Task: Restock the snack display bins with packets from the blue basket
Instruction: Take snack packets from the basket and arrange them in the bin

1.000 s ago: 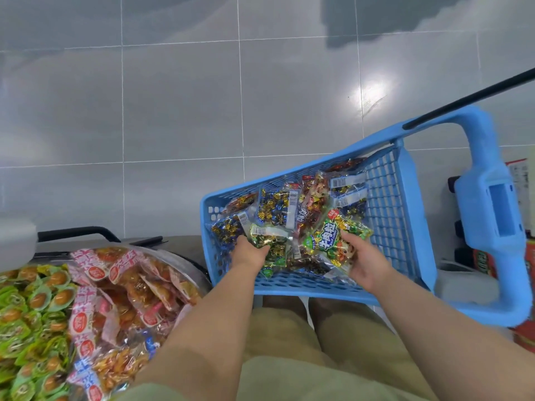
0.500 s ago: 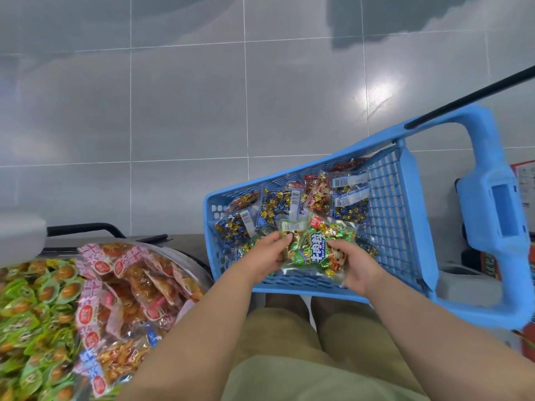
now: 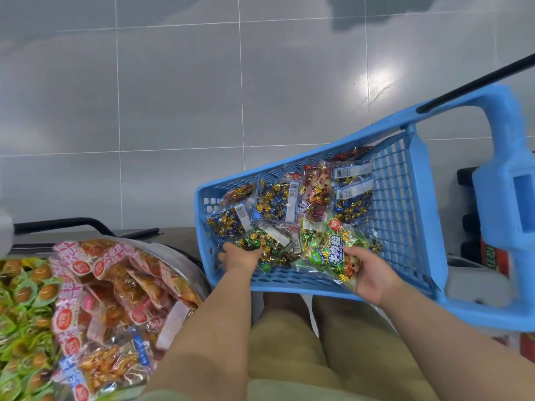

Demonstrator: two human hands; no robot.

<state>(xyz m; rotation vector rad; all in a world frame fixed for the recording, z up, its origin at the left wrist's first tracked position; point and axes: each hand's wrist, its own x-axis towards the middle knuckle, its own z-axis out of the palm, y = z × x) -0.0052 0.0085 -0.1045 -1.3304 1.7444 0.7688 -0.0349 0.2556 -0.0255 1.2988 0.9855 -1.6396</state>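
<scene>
Looks down past bare forearms into a blue basket (image 3: 401, 198) at 3 o'clock of the view. No longer clasps the green packet (image 3: 330, 251) with both hands as half a second ago. Has slid the left hand (image 3: 241, 256) away toward 9 o'clock, against a clear packet of gold-foil sweets (image 3: 267, 244); cannot tell whether its fingers grip or merely rest there. Holds the green packet in the right hand (image 3: 372, 277) alone, fingers curled round its lower end, just above the basket's near wall. Points the packet's long axis roughly from 11 to 5 o'clock, printed face up. Sets the basket's long axis about 8 to 2 o'clock, handle end at 3 o'clock. Shows rigid lattice plastic walls, crinkly glossy film and white barcode stickers. At 8 o'clock, heaps red-and-white packets (image 3: 121, 285) beside green-wrapped snacks (image 3: 23, 299). Beyond, shows glossy grey floor tiles (image 3: 173, 96).
</scene>
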